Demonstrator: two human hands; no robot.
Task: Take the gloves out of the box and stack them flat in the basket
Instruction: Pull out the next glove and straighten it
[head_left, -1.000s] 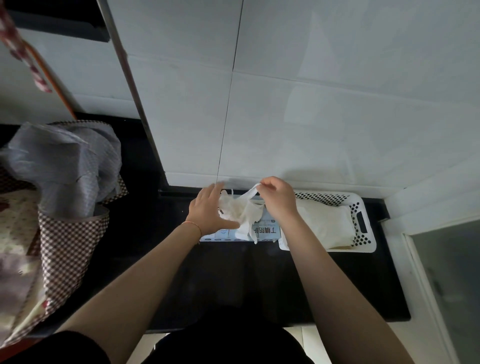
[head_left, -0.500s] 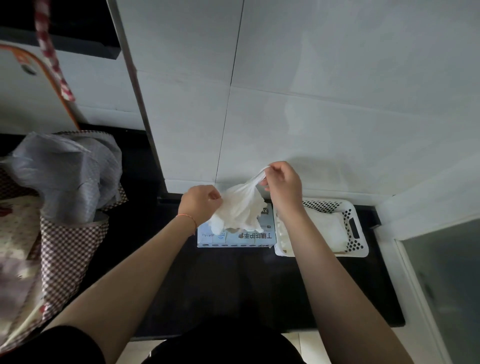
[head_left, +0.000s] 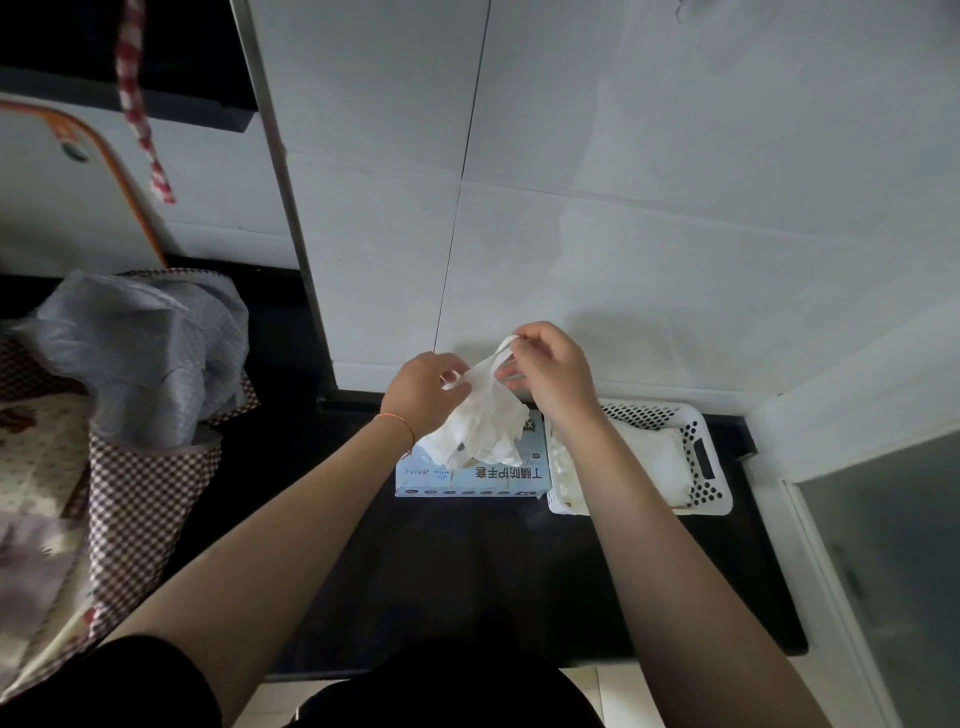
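Starting nearest us: dark counter (head_left: 467, 571) runs under both forearms, and we'll place everything off the glove box (head_left: 470, 470), which sits on it toward the wall

Box is light blue with print on its near face, right end touching the white perforated basket (head_left: 711, 467). Basket already holds a flat white pile of gloves (head_left: 652, 457), so part of the job is done; we can't count layers from here

Directly above the box, one crumpled white glove (head_left: 483, 421) hangs in the air, lower edge draped just over the box top. Left hand (head_left: 421, 395) has fingers curled round its left side; right hand (head_left: 550, 374) pinches the upper end, pulled into a thin strip, up and to the right of the box. Both hands are closed on that same glove, neither free

Our read: mid-step, glove out of the box but bunched. It needs spreading flat, then laying on the pile right of the box. How many remain inside we cannot tell, the opening is hidden by the glove

Far left of the box: checked cloth bag with grey plastic (head_left: 145, 358). Behind the box: white tiled wall (head_left: 623, 234)
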